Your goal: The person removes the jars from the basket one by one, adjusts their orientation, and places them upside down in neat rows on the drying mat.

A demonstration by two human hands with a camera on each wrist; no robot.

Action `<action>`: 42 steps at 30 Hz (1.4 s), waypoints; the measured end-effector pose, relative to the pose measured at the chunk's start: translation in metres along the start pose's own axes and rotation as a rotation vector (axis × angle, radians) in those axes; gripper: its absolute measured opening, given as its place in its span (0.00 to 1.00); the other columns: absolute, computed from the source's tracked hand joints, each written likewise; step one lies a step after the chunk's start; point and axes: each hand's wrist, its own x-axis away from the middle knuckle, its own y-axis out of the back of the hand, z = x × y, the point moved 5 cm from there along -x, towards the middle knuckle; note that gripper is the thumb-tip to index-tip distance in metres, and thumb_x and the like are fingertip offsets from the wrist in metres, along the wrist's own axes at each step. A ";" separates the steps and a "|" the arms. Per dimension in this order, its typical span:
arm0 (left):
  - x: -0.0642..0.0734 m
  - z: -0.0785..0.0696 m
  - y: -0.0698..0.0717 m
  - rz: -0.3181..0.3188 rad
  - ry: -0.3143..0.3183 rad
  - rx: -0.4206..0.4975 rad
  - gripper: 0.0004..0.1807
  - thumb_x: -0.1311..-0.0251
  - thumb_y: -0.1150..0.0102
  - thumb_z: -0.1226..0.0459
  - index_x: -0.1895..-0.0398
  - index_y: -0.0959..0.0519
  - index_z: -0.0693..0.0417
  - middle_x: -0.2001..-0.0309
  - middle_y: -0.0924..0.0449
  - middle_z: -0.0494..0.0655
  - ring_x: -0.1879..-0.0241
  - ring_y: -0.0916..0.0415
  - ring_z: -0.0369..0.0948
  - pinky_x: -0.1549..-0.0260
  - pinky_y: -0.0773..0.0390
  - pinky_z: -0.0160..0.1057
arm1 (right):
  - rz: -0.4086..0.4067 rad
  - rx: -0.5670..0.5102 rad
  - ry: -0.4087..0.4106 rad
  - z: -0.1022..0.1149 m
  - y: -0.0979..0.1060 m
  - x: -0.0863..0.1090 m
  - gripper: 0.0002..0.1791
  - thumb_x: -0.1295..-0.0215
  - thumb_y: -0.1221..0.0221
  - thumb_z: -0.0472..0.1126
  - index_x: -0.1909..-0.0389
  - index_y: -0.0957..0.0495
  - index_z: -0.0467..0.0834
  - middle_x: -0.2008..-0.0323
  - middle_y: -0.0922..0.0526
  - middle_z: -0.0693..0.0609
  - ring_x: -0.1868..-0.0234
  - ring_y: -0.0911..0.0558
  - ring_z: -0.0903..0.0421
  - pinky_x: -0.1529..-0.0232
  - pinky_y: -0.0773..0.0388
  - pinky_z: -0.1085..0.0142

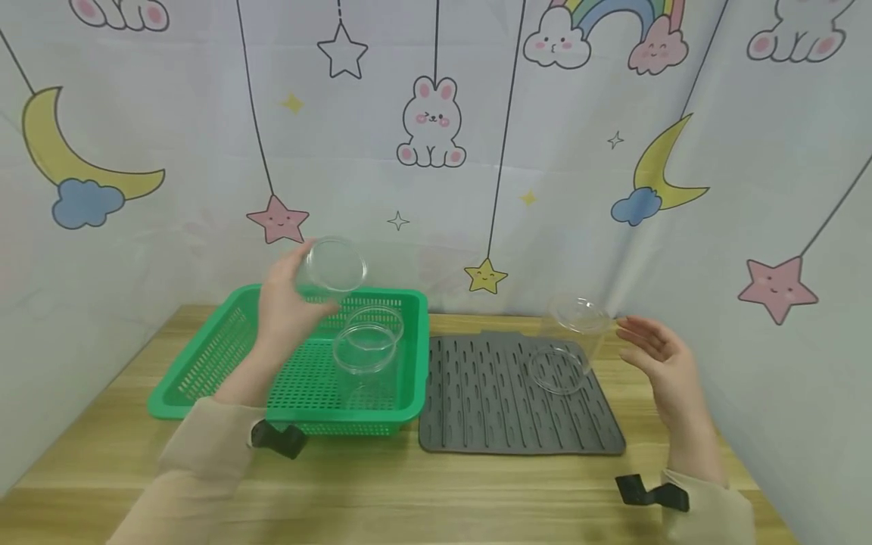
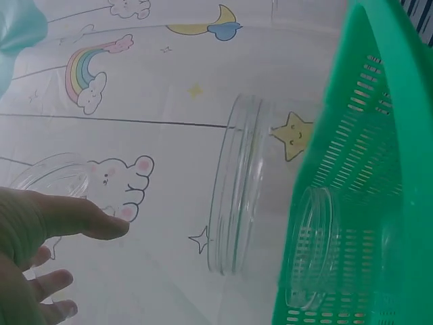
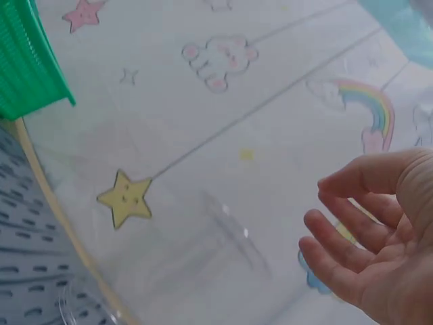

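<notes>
My left hand [image 1: 282, 306] holds a clear plastic jar [image 1: 337, 265] by its side, raised above the back of the green basket [image 1: 163, 405]. The left wrist view shows the thumb and fingertips around this jar [image 2: 57, 172]. Two more clear jars, a nearer one [image 1: 364, 352] and one behind it [image 1: 391, 322], stand side by side at the basket's right end. On the grey ridged mat [image 1: 477, 409] stands another clear jar [image 1: 575, 344]. Beside it, just to the right, my right hand [image 1: 661, 371] is held up with fingers loosely bent and nothing in them.
The basket and mat sit next to each other on a wooden table [image 1: 381, 484]. Behind them hangs a white curtain [image 1: 381, 189] printed with stars, moons and rabbits. Each sleeve has a black strap piece at the wrist.
</notes>
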 end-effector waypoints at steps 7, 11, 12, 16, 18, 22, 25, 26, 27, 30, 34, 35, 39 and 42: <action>0.008 -0.020 -0.013 -0.042 -0.148 -0.100 0.50 0.64 0.26 0.76 0.31 0.32 0.50 0.33 0.32 0.57 0.32 0.39 0.61 0.35 0.40 0.66 | 0.067 0.033 0.021 0.022 -0.042 -0.004 0.26 0.36 0.42 0.26 0.39 0.28 0.49 0.47 0.20 0.63 0.47 0.22 0.67 0.53 0.22 0.78; 0.015 -0.035 -0.025 -0.028 -0.259 -0.187 0.49 0.64 0.25 0.73 0.31 0.33 0.52 0.36 0.30 0.59 0.35 0.35 0.60 0.28 0.47 0.60 | 0.122 0.084 -0.017 0.026 -0.071 -0.009 0.29 0.35 0.41 0.29 0.34 0.34 0.47 0.43 0.24 0.62 0.43 0.25 0.66 0.49 0.24 0.78; 0.016 -0.038 -0.028 -0.022 -0.283 -0.211 0.49 0.64 0.24 0.73 0.31 0.33 0.52 0.36 0.29 0.59 0.36 0.33 0.59 0.27 0.49 0.58 | 0.137 0.101 -0.029 0.025 -0.079 -0.011 0.30 0.35 0.40 0.30 0.33 0.35 0.46 0.42 0.25 0.59 0.42 0.25 0.65 0.48 0.24 0.77; 0.023 -0.050 -0.044 0.003 -0.370 -0.285 0.49 0.65 0.22 0.70 0.32 0.31 0.53 0.39 0.27 0.60 0.40 0.28 0.58 0.29 0.44 0.59 | 0.194 0.152 -0.078 0.022 -0.109 -0.019 0.36 0.37 0.38 0.32 0.29 0.40 0.43 0.35 0.29 0.49 0.37 0.28 0.58 0.47 0.24 0.76; 0.026 -0.056 -0.050 0.014 -0.409 -0.306 0.49 0.66 0.21 0.70 0.32 0.31 0.53 0.40 0.26 0.59 0.40 0.28 0.58 0.30 0.41 0.59 | 0.230 0.167 -0.084 0.021 -0.125 -0.022 0.38 0.37 0.38 0.32 0.28 0.41 0.42 0.31 0.33 0.45 0.34 0.30 0.53 0.46 0.24 0.74; 0.032 -0.065 -0.061 0.038 -0.460 -0.323 0.49 0.67 0.21 0.71 0.33 0.29 0.52 0.41 0.26 0.57 0.40 0.30 0.58 0.36 0.32 0.58 | 0.300 0.152 -0.077 0.020 -0.151 -0.029 0.39 0.37 0.38 0.32 0.27 0.43 0.42 0.29 0.35 0.42 0.30 0.34 0.45 0.40 0.24 0.62; 0.036 -0.070 -0.067 0.045 -0.501 -0.360 0.48 0.67 0.21 0.72 0.34 0.28 0.51 0.42 0.26 0.55 0.40 0.30 0.57 0.39 0.27 0.55 | 0.345 0.129 -0.078 0.018 -0.168 -0.033 0.40 0.37 0.38 0.34 0.26 0.44 0.43 0.28 0.37 0.43 0.29 0.35 0.44 0.37 0.27 0.50; 0.037 -0.072 -0.069 0.044 -0.516 -0.378 0.48 0.67 0.22 0.73 0.34 0.28 0.50 0.42 0.26 0.54 0.40 0.30 0.56 0.39 0.28 0.54 | 0.358 0.116 -0.081 0.016 -0.173 -0.034 0.41 0.37 0.38 0.34 0.25 0.44 0.44 0.28 0.38 0.44 0.29 0.36 0.44 0.37 0.28 0.47; 0.037 -0.073 -0.071 0.039 -0.532 -0.396 0.48 0.67 0.22 0.73 0.34 0.28 0.50 0.42 0.26 0.54 0.39 0.30 0.55 0.38 0.28 0.53 | 0.372 0.105 -0.084 0.015 -0.178 -0.035 0.41 0.37 0.37 0.34 0.25 0.45 0.45 0.27 0.39 0.45 0.28 0.36 0.45 0.36 0.29 0.44; 0.040 -0.077 -0.075 0.017 -0.577 -0.445 0.46 0.67 0.23 0.74 0.35 0.27 0.50 0.43 0.25 0.54 0.40 0.30 0.54 0.37 0.29 0.51 | 0.398 0.075 -0.102 0.012 -0.189 -0.035 0.43 0.37 0.36 0.38 0.24 0.46 0.50 0.25 0.42 0.49 0.27 0.38 0.46 0.35 0.32 0.42; 0.043 -0.080 -0.079 -0.006 -0.619 -0.463 0.45 0.68 0.23 0.76 0.37 0.25 0.50 0.44 0.24 0.54 0.41 0.30 0.53 0.38 0.29 0.51 | 0.418 0.038 -0.128 0.007 -0.202 -0.034 0.44 0.37 0.35 0.41 0.24 0.47 0.53 0.25 0.43 0.50 0.26 0.39 0.45 0.34 0.32 0.42; 0.044 -0.081 -0.080 -0.007 -0.626 -0.464 0.45 0.68 0.23 0.76 0.37 0.25 0.50 0.44 0.24 0.54 0.41 0.30 0.53 0.38 0.29 0.51 | 0.417 0.035 -0.133 0.006 -0.204 -0.034 0.44 0.37 0.35 0.41 0.24 0.47 0.54 0.25 0.43 0.50 0.26 0.39 0.45 0.34 0.32 0.42; 0.046 -0.081 -0.083 -0.005 -0.637 -0.466 0.44 0.67 0.26 0.78 0.37 0.25 0.50 0.43 0.25 0.54 0.41 0.30 0.52 0.37 0.30 0.50 | 0.391 0.033 -0.146 0.002 -0.208 -0.033 0.43 0.37 0.35 0.39 0.24 0.45 0.53 0.25 0.43 0.49 0.27 0.39 0.45 0.36 0.29 0.44; 0.047 -0.081 -0.085 0.005 -0.626 -0.468 0.44 0.65 0.26 0.78 0.36 0.25 0.49 0.42 0.25 0.54 0.40 0.30 0.52 0.35 0.31 0.52 | 0.366 0.038 -0.156 0.002 -0.209 -0.033 0.42 0.37 0.36 0.38 0.25 0.45 0.51 0.26 0.42 0.48 0.28 0.38 0.45 0.36 0.28 0.45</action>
